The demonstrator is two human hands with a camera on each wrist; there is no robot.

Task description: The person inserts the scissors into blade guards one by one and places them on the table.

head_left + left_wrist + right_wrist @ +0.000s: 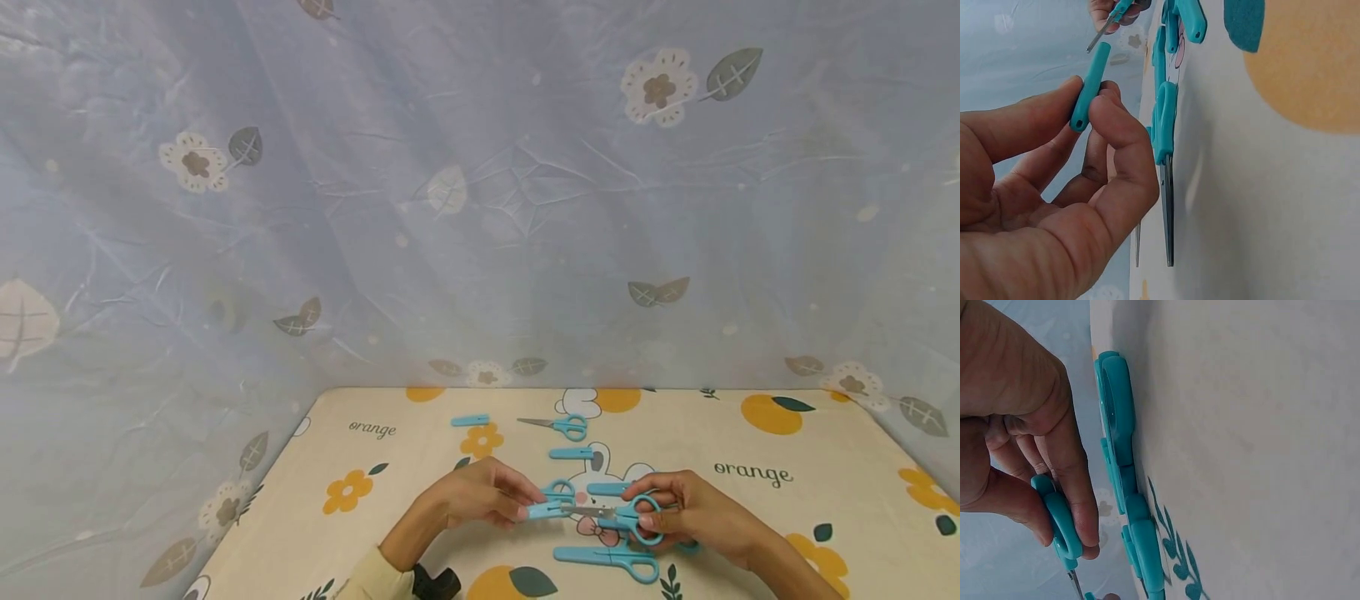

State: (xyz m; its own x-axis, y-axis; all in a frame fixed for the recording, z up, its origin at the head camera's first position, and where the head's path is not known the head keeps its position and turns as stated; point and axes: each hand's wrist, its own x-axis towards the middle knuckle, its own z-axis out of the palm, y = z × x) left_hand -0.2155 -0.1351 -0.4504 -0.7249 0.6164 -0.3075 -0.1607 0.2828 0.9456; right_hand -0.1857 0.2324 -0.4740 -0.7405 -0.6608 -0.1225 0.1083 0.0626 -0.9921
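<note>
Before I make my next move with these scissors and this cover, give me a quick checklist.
1. Left hand grips the cover: ok, pinched.
2. Right hand holds the scissors by the handle: ok.
3. Blade points toward the cover: ok.
4. Fingertips off the blade: ok, on cover and handle.
5. Blade sheathed: not ok, metal is bare.
6. Tip lined up with the cover's opening: cannot tell.
</note>
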